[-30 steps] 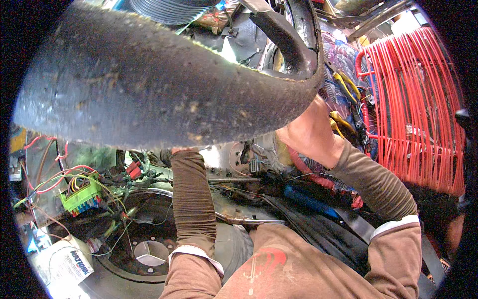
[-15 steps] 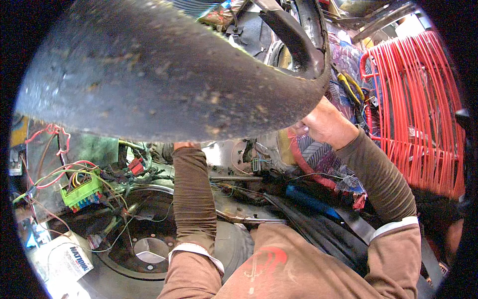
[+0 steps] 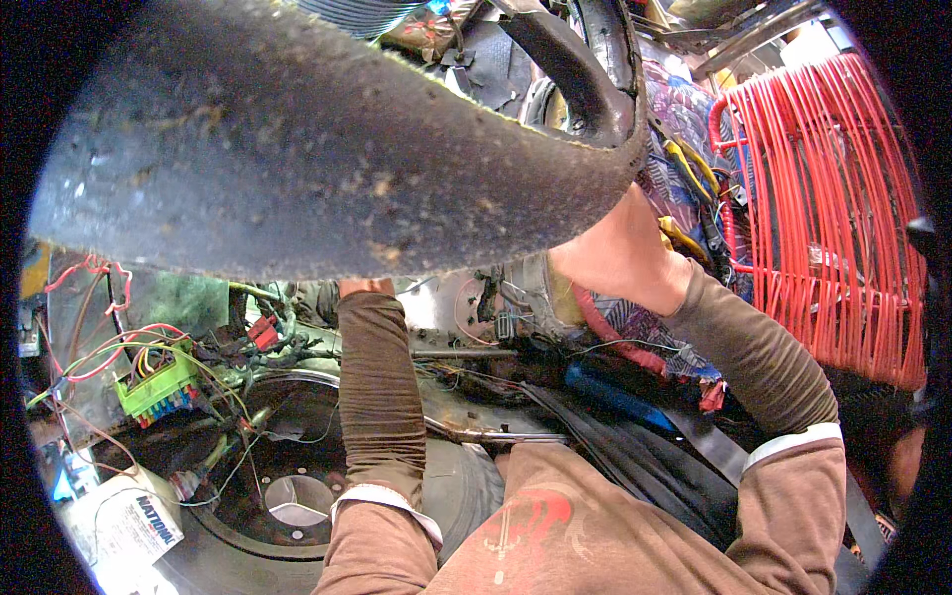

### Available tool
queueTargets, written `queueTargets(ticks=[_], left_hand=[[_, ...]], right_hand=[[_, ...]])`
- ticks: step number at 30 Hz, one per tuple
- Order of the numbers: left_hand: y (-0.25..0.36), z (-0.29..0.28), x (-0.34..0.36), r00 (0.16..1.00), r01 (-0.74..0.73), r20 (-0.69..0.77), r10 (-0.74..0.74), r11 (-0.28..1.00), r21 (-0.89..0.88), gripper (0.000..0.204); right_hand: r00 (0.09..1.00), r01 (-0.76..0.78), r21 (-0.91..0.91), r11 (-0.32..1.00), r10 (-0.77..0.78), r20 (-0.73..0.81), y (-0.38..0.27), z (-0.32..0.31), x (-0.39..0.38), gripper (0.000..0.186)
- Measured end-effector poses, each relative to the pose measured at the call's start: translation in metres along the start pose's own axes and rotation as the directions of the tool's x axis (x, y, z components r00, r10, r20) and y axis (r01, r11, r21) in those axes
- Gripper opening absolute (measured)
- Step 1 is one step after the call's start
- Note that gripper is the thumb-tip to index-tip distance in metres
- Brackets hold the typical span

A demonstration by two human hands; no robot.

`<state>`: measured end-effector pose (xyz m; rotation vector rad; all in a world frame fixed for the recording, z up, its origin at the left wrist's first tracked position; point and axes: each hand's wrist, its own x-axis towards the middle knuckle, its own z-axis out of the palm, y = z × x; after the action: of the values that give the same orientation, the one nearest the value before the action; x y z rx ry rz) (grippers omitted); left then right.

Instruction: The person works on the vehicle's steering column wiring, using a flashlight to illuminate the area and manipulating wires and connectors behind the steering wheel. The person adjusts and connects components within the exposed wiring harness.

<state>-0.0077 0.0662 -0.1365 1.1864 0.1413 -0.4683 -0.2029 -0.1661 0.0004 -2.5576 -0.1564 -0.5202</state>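
A large dark curved panel, worn and speckled with dirt, fills the upper left, close to me. Only the wrist and the heel of my left hand show below its lower edge; the fingers are hidden behind it. At the panel's lower right edge is my right hand, its back and wrist in sight. Its fingers pass out of view behind the panel, so I cannot make out whether they grip anything. Behind the hands run a metal bar and loose wiring.
A red corded chair stands at the right. On the left are a green fuse block with coloured wires and a white box. A wheel lies low, beside my left arm. Black fabric and a patterned cloth lie to the right.
My right hand has turned and moved a little left, its fingers going from partly visible to hidden. The dark panel has shifted slightly up and left in view. My left arm has barely moved.
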Motion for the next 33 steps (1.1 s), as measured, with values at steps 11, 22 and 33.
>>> queueTargets(ticks=[11, 22, 33], left_hand=[[0.003, 0.007, 0.013, 1.0, -0.008, 0.025, 0.008, 1.0, -0.015, 0.047], [0.0, 0.011, 0.017, 0.999, 0.017, 0.044, -0.016, 1.0, -0.019, 0.046], [-0.005, 0.018, 0.026, 0.997, 0.028, 0.07, -0.025, 0.998, -0.053, 0.045]], right_hand=[[0.996, -0.091, 0.455, 0.886, 0.068, 0.065, -0.004, -0.016, 0.012, 0.018], [0.883, -0.312, 0.297, 0.902, 0.391, -0.261, -0.026, 0.007, -0.013, 0.021], [0.843, -0.314, 0.415, 0.854, 0.452, -0.292, -0.02, 0.011, -0.009, 0.017]])
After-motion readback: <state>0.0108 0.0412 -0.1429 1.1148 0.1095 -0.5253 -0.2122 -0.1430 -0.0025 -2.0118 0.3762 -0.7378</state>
